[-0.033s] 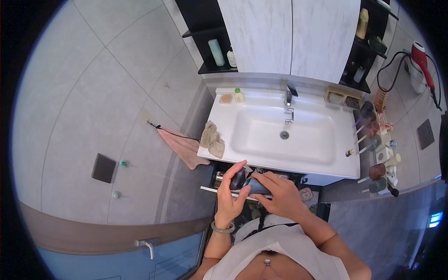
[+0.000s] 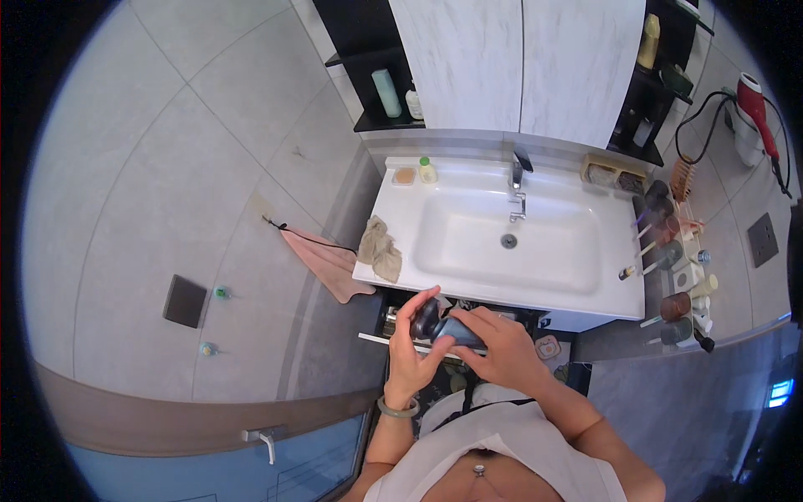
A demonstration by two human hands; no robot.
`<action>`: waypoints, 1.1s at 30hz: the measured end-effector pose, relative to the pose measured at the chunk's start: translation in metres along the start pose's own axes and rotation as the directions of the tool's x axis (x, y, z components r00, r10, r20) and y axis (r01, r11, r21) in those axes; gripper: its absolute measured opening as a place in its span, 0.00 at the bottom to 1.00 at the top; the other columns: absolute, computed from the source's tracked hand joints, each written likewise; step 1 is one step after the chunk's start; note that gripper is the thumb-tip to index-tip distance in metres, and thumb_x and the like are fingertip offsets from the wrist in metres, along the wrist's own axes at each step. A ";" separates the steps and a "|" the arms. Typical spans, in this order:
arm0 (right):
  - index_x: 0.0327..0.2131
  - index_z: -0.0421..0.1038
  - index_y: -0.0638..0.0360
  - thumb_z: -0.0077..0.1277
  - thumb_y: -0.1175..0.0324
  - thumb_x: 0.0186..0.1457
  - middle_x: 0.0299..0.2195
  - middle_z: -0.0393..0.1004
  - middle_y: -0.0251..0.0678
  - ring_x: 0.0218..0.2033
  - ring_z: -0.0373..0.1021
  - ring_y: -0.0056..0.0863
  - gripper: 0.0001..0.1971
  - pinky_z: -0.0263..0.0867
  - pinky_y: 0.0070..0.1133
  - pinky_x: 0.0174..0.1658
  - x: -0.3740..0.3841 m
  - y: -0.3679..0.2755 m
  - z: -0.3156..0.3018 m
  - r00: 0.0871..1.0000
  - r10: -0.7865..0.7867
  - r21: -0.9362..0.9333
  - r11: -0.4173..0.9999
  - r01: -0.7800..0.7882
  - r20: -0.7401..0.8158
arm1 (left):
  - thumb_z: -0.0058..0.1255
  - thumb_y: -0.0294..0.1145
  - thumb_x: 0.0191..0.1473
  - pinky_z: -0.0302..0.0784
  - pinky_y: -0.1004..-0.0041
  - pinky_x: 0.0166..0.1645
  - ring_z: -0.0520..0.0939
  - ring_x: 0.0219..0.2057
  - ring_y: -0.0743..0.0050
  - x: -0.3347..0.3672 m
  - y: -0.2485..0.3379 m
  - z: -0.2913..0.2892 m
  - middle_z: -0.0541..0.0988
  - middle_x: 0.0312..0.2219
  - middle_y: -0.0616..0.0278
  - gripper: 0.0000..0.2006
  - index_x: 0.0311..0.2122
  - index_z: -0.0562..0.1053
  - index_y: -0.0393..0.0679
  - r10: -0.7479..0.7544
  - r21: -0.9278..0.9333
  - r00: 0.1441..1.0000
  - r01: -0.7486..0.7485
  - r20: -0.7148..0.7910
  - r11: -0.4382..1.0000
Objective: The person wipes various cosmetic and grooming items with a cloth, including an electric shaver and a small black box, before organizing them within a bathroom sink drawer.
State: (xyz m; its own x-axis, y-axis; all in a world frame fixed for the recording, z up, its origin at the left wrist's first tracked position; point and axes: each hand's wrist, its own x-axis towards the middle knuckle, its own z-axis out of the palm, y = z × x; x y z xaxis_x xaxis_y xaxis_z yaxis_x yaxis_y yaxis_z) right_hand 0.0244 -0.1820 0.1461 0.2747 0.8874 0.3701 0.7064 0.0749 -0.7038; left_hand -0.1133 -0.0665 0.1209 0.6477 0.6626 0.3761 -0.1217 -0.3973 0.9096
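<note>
Over the open drawer (image 2: 374, 338) below the washbasin, both hands hold an electric shaver (image 2: 459, 332) with a dark rounded head and a blue-grey body. My left hand (image 2: 407, 358) is curled round the dark head, its thumb against the body. My right hand (image 2: 507, 350) grips the blue-grey body from the other side, fingers on top. Part of the shaver is hidden under my fingers. Small items inside the drawer show only partly behind my hands.
The white washbasin (image 2: 502, 284) has a chrome faucet (image 2: 519, 171). A beige cloth (image 2: 381, 251) lies on its left edge, near a small bottle (image 2: 427, 171). Cups and toothbrushes hang at right, below a red hair dryer (image 2: 755, 117). A pink towel (image 2: 326, 259) hangs at left.
</note>
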 end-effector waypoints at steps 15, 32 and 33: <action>0.59 0.54 0.66 0.44 0.68 0.60 0.47 0.68 0.33 0.47 0.63 0.19 0.25 0.58 0.17 0.51 -0.005 0.078 0.098 0.896 0.401 0.713 0.571 -0.408 0.191 | 0.44 0.25 0.60 0.67 0.81 0.40 0.69 0.39 0.83 -0.054 -0.087 0.045 0.70 0.42 0.61 0.28 0.62 0.48 0.35 -0.440 -0.211 0.894 0.448 0.087 0.869; 0.58 0.57 0.60 0.39 0.63 0.57 0.61 0.52 0.47 0.53 0.62 0.49 0.25 0.61 0.41 0.51 0.258 0.244 0.365 0.945 0.019 -0.197 0.979 0.048 0.327 | 0.47 0.30 0.59 0.70 0.79 0.31 0.72 0.26 0.80 -0.134 -0.087 -0.037 0.73 0.29 0.61 0.16 0.50 0.61 0.38 -0.735 -0.429 0.553 0.597 -0.392 0.678; 0.58 0.58 0.57 0.42 0.62 0.54 0.63 0.49 0.43 0.57 0.58 0.47 0.27 0.60 0.42 0.53 0.272 0.243 0.374 0.905 0.116 -0.246 0.969 -0.012 0.410 | 0.47 0.30 0.59 0.70 0.79 0.30 0.72 0.26 0.80 -0.136 -0.082 -0.038 0.72 0.29 0.62 0.15 0.49 0.61 0.38 -0.730 -0.421 0.538 0.597 -0.422 0.683</action>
State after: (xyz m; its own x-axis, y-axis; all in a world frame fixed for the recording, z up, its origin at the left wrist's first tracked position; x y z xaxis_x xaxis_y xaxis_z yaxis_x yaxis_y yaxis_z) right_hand 0.0263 0.2476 -0.1510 0.0630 0.9980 0.0051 0.8419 -0.0504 -0.5372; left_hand -0.2194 -0.1001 0.0024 0.1201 0.9141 -0.3873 -0.0133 0.3916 0.9200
